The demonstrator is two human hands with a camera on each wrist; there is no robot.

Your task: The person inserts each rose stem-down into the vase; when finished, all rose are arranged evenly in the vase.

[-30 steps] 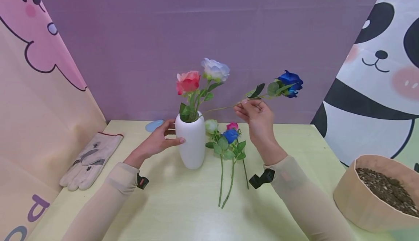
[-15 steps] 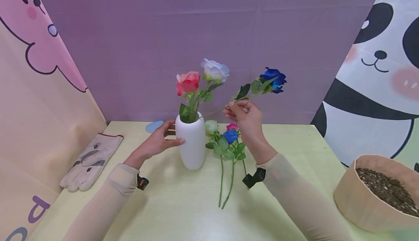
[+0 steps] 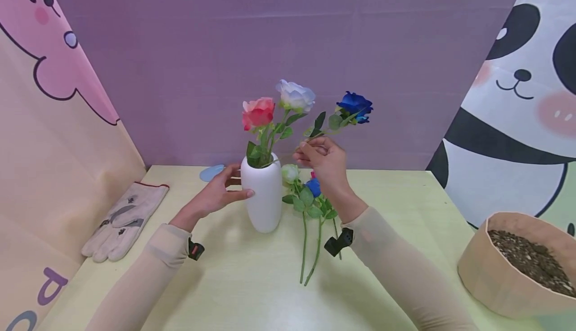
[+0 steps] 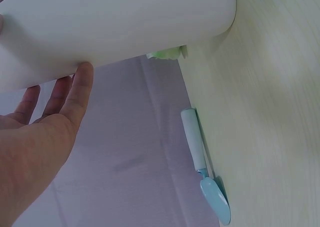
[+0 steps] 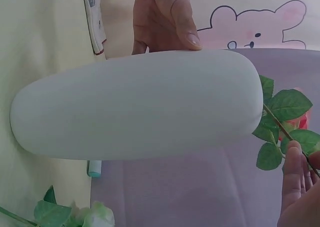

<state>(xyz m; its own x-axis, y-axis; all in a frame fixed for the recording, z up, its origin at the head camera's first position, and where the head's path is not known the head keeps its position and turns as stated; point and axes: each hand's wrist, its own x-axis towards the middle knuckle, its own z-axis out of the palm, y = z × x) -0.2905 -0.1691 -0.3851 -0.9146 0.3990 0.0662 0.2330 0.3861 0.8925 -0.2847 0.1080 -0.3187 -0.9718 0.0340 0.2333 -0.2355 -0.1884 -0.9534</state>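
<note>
A white vase (image 3: 262, 198) stands upright on the table, with a pink rose (image 3: 258, 113) and a white rose (image 3: 295, 96) in its mouth. My left hand (image 3: 219, 192) holds the vase from the left side, thumb in front and fingers behind. In the right wrist view the left thumb (image 5: 190, 37) touches the vase wall. My right hand (image 3: 325, 163) pinches the stem of a blue rose (image 3: 355, 106), which leans to the right. Its stem end is inside the vase mouth. Part of that stem (image 5: 282, 129) shows in the right wrist view.
A white-green rose (image 3: 290, 173) and another blue rose (image 3: 313, 187) lie on the table with a pink one, partly behind my right hand. Gloves (image 3: 126, 221) lie left, a soil-filled pot (image 3: 499, 271) stands right. A light-blue trowel (image 4: 202, 159) lies behind the vase.
My right hand has moved left toward the vase with the blue rose, and more of its stem has gone into the mouth. My left hand and the vase have stayed put.
</note>
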